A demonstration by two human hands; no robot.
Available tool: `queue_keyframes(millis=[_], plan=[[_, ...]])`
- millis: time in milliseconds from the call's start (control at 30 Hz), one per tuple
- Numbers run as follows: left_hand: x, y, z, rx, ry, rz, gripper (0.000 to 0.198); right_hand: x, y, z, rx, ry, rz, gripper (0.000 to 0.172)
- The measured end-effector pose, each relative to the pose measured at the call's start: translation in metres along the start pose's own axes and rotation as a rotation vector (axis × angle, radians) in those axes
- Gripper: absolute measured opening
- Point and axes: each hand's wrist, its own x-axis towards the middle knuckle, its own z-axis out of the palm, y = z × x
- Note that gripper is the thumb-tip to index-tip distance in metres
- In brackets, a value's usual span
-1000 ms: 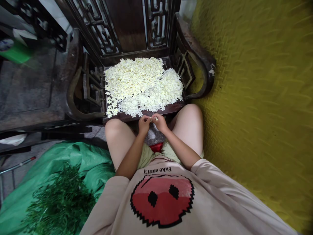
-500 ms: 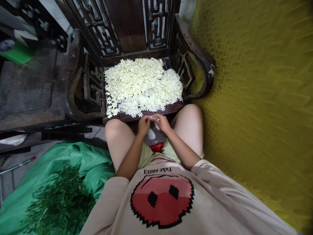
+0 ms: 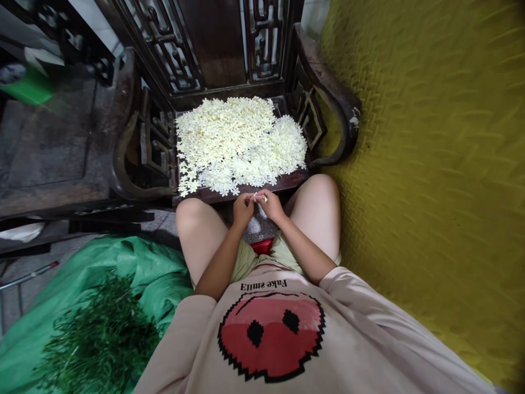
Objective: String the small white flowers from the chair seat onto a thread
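White flower (image 3: 255, 197) (prob.) betw. L grip (image 3: 243, 210) & R grip (image 3: 271, 205), both pinching it.

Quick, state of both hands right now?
Left hand: pinched closed on a small white bit.
Right hand: closed on the same bit, too small to identify.

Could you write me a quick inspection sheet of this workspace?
Surface: dark wooden chair seat, its front edge showing.
Job's things: white flowers spread thickly over the seat; a small white item at the fingertips, too small to identify.
Clutter: leafy greens on a green sheet, left; a green box beyond.
Hands: left hand and right hand pinch the item together.
Cables: nothing seen.
Surroundings: yellow textured surface, right.
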Motion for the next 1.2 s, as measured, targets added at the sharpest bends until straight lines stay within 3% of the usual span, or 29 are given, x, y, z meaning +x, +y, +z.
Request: queue_keyframes(millis=[300, 600, 833, 1033, 1200], plan=[[0.001, 0.014, 0.001, -0.210, 0.034, -0.191, 0.012, 0.003, 0.003, 0.005, 0.272, -0.011, 0.203, 0.018], [0.002, 0.008, 0.001, -0.239, 0.017, -0.215, 0.013, 0.003, 0.001, 0.004, 0.407, -0.056, 0.252, 0.027], [0.001, 0.014, 0.002, -0.132, 0.043, -0.213, 0.013, 0.003, -0.003, 0.007, 0.588, 0.010, 0.308, 0.027], [0.003, 0.012, 0.005, -0.194, 0.004, -0.218, 0.015, 0.006, -0.007, 0.003, 0.707, 0.021, 0.408, 0.029], [-0.003, 0.007, 0.014, -0.226, 0.057, -0.209, 0.015, 0.004, -0.006, 0.010, 0.796, 0.018, 0.418, 0.030]])
